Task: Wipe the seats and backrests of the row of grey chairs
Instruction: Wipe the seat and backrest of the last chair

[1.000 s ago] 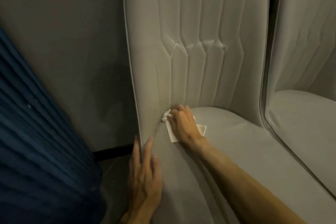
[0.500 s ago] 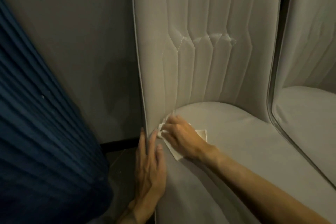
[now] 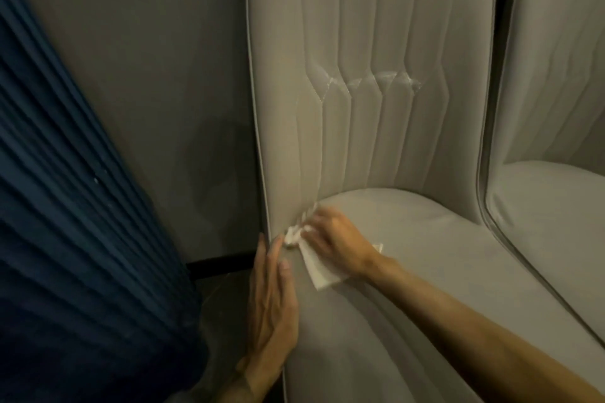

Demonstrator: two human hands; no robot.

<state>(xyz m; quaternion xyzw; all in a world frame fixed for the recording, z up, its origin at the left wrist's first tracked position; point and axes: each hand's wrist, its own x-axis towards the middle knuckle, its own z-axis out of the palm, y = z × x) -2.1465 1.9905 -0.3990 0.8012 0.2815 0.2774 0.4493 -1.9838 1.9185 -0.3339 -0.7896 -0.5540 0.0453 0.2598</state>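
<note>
Right hand [image 3: 334, 239] is pinching the cloth [image 3: 317, 268] into the crease under the backrest [image 3: 376, 108], lower centre; left hand [image 3: 271, 298] is lying flat, fingers straight, on the seat [image 3: 425, 255] edge. Risk — cloth is bunching, could slip free and skip the crease.

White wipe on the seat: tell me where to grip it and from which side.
Probably pinch the flat corner of the white wipe that sticks out below the right hand, coming from the front of the seat. Its far end is bunched against the backrest.
</note>
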